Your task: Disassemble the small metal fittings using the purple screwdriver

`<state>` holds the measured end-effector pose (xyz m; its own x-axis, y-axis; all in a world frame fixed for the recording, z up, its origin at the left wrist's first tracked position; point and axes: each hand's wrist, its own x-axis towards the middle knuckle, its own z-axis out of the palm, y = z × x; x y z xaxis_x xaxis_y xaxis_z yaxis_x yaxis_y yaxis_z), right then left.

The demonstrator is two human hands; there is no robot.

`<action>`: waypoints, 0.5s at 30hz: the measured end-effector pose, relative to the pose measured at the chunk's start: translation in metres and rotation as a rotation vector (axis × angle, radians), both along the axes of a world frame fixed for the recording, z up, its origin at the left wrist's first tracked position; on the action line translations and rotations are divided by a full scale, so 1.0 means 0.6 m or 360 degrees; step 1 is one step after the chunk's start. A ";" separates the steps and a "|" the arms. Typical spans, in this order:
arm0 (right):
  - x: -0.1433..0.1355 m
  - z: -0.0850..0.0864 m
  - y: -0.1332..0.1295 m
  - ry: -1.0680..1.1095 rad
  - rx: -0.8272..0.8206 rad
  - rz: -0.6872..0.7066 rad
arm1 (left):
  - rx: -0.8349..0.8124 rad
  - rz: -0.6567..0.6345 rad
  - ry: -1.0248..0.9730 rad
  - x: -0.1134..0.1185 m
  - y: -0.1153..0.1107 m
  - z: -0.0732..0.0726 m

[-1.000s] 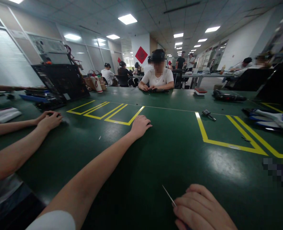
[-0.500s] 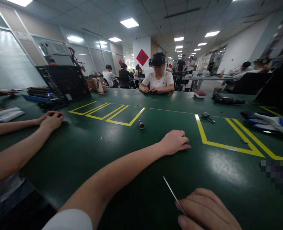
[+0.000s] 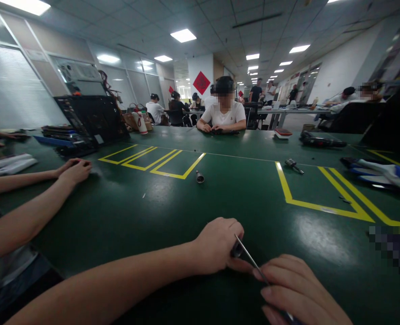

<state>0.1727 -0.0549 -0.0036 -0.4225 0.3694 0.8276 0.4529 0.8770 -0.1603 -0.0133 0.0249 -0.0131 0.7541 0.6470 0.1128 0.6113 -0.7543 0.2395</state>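
My left hand (image 3: 218,246) is closed around a small dark cylindrical metal part (image 3: 236,249), most of it covered by the fingers. My right hand (image 3: 299,289), at the bottom of the head view, grips a slim tool with a thin straight metal shaft (image 3: 250,256), which looks like a screwdriver. The fingers largely hide its handle. The shaft's tip lies in front of the dark part, close to my left hand; whether the two touch I cannot tell. Beyond my left hand, a cone-shaped metal piece (image 3: 200,177) rests on the green table (image 3: 166,212).
Yellow tape (image 3: 321,206) marks areas on the table. A chuck-like metal part (image 3: 293,165), a power tool (image 3: 321,140) and gloves (image 3: 382,174) lie at right. A co-worker's hands (image 3: 74,169) rest at left; another person (image 3: 223,110) sits opposite.
My left hand has come nearer and to the left, toward my right hand, and the dark part now shows in it. The tool in my right hand has shifted slightly right and up.
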 end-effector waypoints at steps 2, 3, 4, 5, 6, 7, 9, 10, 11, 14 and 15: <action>0.004 0.003 0.001 0.0018 -0.0217 0.0023 | -0.0119 0.0192 -0.0094 -0.018 -0.004 0.006; 0.006 0.003 0.000 0.0068 -0.0347 0.0019 | -0.0165 0.0294 -0.0158 -0.024 -0.004 0.008; 0.008 0.002 -0.002 0.0134 -0.0480 0.0006 | -0.0201 0.0371 -0.0239 -0.027 -0.003 0.009; 0.010 0.000 -0.003 0.0189 -0.0620 -0.0017 | -0.0224 0.0416 -0.0333 -0.028 -0.001 0.008; 0.010 -0.003 -0.004 0.0240 -0.0744 -0.0035 | -0.0239 0.0417 -0.0430 -0.028 0.002 0.007; 0.010 -0.007 -0.004 0.0285 -0.0851 -0.0050 | -0.0241 0.0380 -0.0522 -0.027 0.006 0.004; 0.010 -0.013 -0.004 0.0360 -0.1029 -0.0087 | -0.0231 0.0264 -0.0655 -0.024 0.015 -0.002; 0.009 -0.016 -0.004 0.0384 -0.1114 -0.0113 | -0.0226 0.0223 -0.0693 -0.023 0.018 -0.006; 0.009 -0.018 -0.003 0.0398 -0.1187 -0.0136 | -0.0223 0.0198 -0.0722 -0.022 0.022 -0.008; 0.009 -0.018 -0.005 0.0395 -0.1317 -0.0146 | -0.0216 0.0146 -0.0778 -0.022 0.025 -0.012; 0.010 -0.017 -0.005 0.0387 -0.1331 -0.0135 | -0.0214 0.0119 -0.0785 -0.021 0.025 -0.011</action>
